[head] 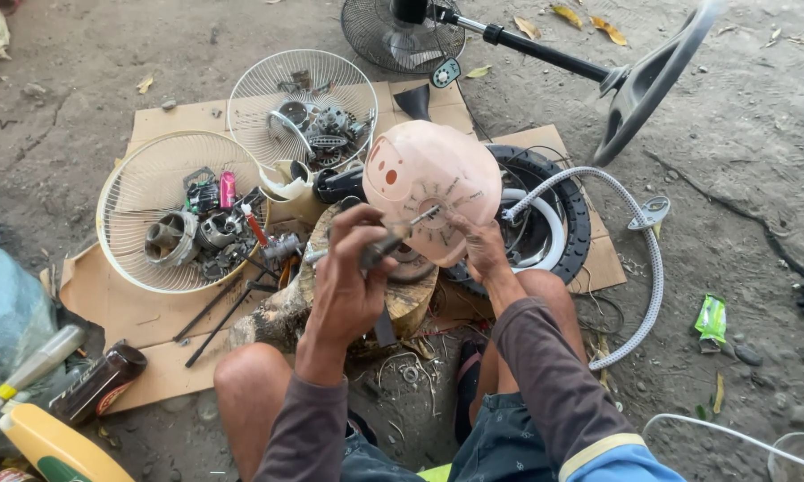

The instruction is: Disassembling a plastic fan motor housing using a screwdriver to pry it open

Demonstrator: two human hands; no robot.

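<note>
My left hand [348,281] grips a screwdriver [393,239] whose tip rests at the centre of a pale pink plastic fan housing [429,183]. From below, my right hand [484,252] steadies the lower edge of that housing. The housing sits tilted over a wooden stump [348,295] between my knees.
Two white wire fan guards [143,192] [259,98] hold motor parts and small tools on flattened cardboard [107,295]. A black tyre with a white ring [558,210] and a braided hose [656,268] lie right. A fan stand [545,54] lies behind. Bottles [94,384] sit at left.
</note>
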